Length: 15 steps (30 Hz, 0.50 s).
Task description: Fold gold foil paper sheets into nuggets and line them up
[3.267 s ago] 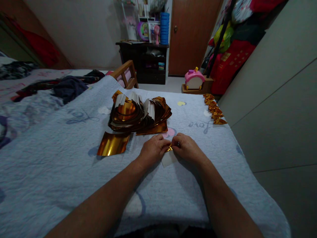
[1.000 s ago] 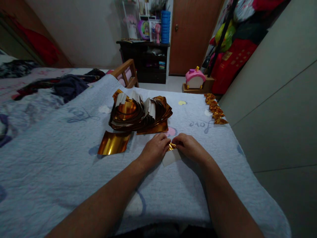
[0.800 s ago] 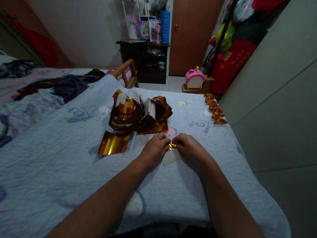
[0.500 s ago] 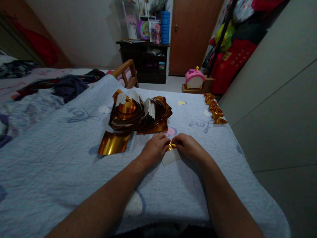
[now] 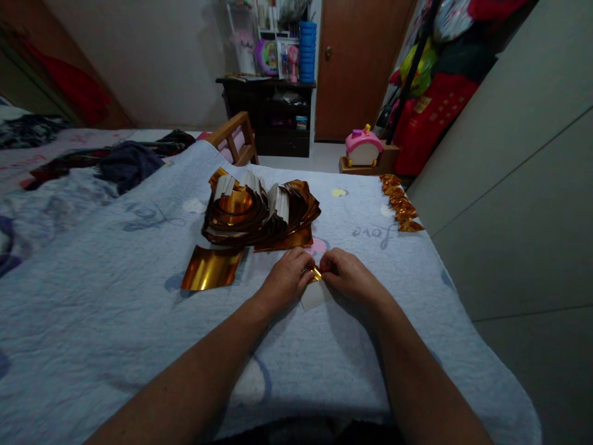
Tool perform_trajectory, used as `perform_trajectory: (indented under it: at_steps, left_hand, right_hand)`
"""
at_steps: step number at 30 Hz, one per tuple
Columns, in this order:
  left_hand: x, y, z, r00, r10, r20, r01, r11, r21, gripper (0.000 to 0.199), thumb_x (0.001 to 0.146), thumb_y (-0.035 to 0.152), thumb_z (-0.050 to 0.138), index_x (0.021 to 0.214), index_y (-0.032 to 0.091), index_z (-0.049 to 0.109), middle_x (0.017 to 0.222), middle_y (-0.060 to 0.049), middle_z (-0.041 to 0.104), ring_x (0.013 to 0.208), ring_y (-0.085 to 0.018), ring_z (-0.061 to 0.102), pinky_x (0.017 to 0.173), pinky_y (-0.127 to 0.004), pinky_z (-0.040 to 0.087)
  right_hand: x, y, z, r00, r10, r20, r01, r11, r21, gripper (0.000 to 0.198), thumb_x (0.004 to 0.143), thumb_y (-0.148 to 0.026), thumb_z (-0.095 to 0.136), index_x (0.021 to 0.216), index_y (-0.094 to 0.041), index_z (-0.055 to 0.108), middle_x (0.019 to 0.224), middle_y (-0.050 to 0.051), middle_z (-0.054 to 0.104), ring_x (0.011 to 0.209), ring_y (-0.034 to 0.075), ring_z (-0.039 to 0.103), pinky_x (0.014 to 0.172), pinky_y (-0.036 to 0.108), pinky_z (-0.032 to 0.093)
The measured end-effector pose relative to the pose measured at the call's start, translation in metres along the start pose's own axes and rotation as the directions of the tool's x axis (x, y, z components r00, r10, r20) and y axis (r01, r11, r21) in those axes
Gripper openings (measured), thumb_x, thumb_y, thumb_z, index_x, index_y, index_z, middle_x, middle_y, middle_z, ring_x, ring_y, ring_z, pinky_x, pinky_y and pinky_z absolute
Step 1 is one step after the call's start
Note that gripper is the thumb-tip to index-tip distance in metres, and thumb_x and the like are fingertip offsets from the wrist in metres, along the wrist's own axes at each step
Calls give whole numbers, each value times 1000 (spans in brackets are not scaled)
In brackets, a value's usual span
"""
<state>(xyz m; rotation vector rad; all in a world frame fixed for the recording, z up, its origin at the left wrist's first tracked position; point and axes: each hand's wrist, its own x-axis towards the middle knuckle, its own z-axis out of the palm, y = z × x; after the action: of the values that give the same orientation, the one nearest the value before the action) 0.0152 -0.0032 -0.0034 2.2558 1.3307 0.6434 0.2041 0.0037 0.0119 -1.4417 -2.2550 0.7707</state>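
Both my hands meet over a sheet of gold foil paper (image 5: 315,296), whose far edge is folded to the gold side and whose pale backing faces up nearer me. My left hand (image 5: 288,275) pinches the fold from the left. On the right, my right hand (image 5: 348,275) pinches the same folded part, its fingertips close to the left ones. A big fanned pile of gold foil paper (image 5: 259,213) lies just beyond my left hand. Beside that pile, a single loose gold sheet (image 5: 212,268) rests gold side up, slightly curled.
Several folded gold pieces (image 5: 402,204) lie in a row along the right edge of the bed's blue quilt (image 5: 185,346). A pale cabinet (image 5: 523,204) stands close on the right. Crumpled clothes (image 5: 132,164) lie at left; a pink toy (image 5: 364,148) sits beyond the far edge.
My hands have drawn slightly closer together over the folded sheet, and less of its gold part shows between the fingers. The pile and the row of folded pieces are unchanged.
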Motion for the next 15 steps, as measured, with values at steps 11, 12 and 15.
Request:
perform_trajectory:
  at_steps: [11, 12, 15]
  left_hand:
    - [-2, -2, 2, 999, 46, -21, -45, 999, 22, 8, 87, 10, 67, 91, 16, 70, 98, -5, 62, 97, -21, 59, 88, -33, 49]
    - [-2, -2, 2, 998, 49, -26, -48, 998, 26, 8, 87, 10, 67, 91, 16, 71, 99, -5, 63, 98, -21, 59, 88, -33, 49]
    - [-2, -2, 2, 998, 52, -31, -50, 998, 45, 9, 87, 10, 67, 91, 17, 72, 99, -5, 63, 97, -20, 60, 88, -33, 49]
  right_hand:
    - [1, -3, 1, 1000, 0, -11, 0, 1000, -21, 16, 80, -5, 57, 79, -18, 67, 82, 2, 60, 77, 14, 54, 71, 25, 38]
    - [1, -3, 1, 1000, 3, -12, -3, 1000, -24, 16, 80, -6, 57, 78, -18, 67, 82, 2, 61, 76, 15, 54, 71, 25, 38]
    - [2, -2, 2, 1000, 3, -16, -3, 1000, -27, 16, 81, -7, 57, 78, -18, 67, 82, 2, 61, 76, 15, 54, 70, 26, 38]
